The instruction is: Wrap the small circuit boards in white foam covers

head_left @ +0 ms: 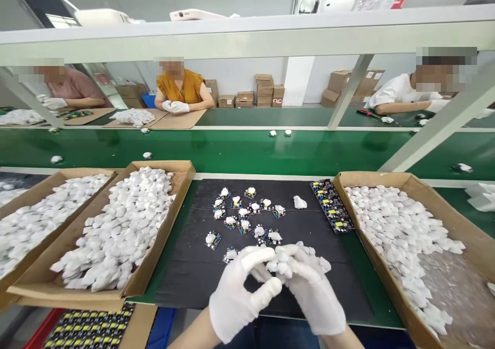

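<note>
Holding a white clump [282, 265] between gloved hands, low over the near part of a black mat [181, 274]. Gripping it from one side with the right hand [319, 295], with fingers drawn in around it, nearer the tips than the palm. Meeting it from the other side with the left hand [237, 292], with thumb and forefinger parted in a wide curve, the forefinger ending at the clump's upper left edge and the thumb just below it. Hard to tell, behind so much overlapping glove, about any firm hold by those left fingertips.

Showing just past the right knuckles, more white lumps [324, 264], partly hidden. Lying ahead of the fingers, a loose scatter of small circuit boards [244, 228] topped with white lumps, the nearest just beyond the left forefinger. Resting farther off, a lone white piece [299, 202], near a joined strip of boards [330, 204] along the mat's right edge.

Flanking the mat, a left tray [183, 169] and a right tray [386, 179], both of cardboard and heaped with white pieces. Running across beyond, a green belt [232, 148]. Sitting on its far side, three gloved co-workers [189, 88].
</note>
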